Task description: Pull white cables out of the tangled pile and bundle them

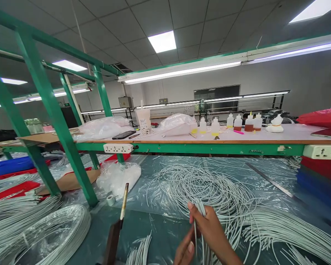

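I stand in a factory workshop: green-framed benches [182, 148] run in rows under strip lights [182, 70], with heaps of white wire [209, 187] and bottles [248, 123].

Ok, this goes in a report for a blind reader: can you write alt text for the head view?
Two bare hands, right hand above left hand, pinch a few thin white wires drawn from a tangled heap of wire on a plastic-covered bench. Behind it, a green-framed shelf carries small bottles, bags and a phone.

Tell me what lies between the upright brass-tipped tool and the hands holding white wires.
Head view: only bare teal plastic-covered table separates the brass-tipped tool from the right hand and left hand gripping thin white wires.
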Motion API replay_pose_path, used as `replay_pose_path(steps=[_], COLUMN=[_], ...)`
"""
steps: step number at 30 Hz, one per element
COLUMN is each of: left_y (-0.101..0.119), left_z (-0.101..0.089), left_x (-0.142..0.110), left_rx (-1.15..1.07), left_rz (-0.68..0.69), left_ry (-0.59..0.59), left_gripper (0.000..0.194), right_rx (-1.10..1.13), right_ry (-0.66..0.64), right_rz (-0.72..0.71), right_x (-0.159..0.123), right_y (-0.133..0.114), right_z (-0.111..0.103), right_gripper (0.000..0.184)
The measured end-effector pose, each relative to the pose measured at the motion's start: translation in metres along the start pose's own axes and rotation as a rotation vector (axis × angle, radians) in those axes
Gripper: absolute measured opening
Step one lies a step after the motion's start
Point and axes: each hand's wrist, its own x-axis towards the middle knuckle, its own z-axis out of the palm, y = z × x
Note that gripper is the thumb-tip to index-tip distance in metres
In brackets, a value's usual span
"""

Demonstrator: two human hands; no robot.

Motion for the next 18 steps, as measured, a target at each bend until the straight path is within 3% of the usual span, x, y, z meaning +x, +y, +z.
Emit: replay_pose_path(steps=[2,3,4,6,9,12,14,16,18], left_y=[0.038,0.058,0.076,0.105,0.128,0.142,0.153,0.166,0.181], left_z=[0.013,0.02,0.028,0.041,0.053,0.058,0.061,0.063,0.061], left_x=[0.007,0.012,0.019,0.034,0.061,0.089,0.103,0.112,0.116], left_rx=[-0.091,-0.038,0.009,0.078,0.027,-0.148,-0.353,-0.512,-0.559], left_rz=[0.062,0.031,-0.041,-0.036,-0.036,0.09,0.177,0.199,0.185], left_ry=[-0.169,-0.189,-0.172,-0.147,-0.117,-0.016,0.017,0.004,-0.034], left_gripper=[0.078,0.081,0.072,0.042,0.005,0.018,0.024,0.022,0.02], right_rx=[-0.022,-0.078,-0.151,-0.315,-0.418,-0.24,-0.073,0.01,-0.017], right_ry=[-0.033,-0.048,-0.049,-0.005,0.087,0.096,-0.06,-0.187,-0.164], right_rz=[-0.046,-0.097,-0.157,-0.289,-0.466,-0.488,-0.372,-0.263,-0.225], right_x=[-0.002,-0.001,0.001,0.008,0.026,0.035,0.031,0.023,0.017], right_y=[-0.026,-0.041,-0.057,-0.084,-0.101,-0.081,-0.053,-0.02,0.01], right_z=[-0.001,-0.002,-0.004,-0.011,-0.033,-0.049,-0.047,-0.037,-0.031], right_gripper=[0.046,0.046,0.046,0.046,0.035,0.069,0.08,0.063,0.039])
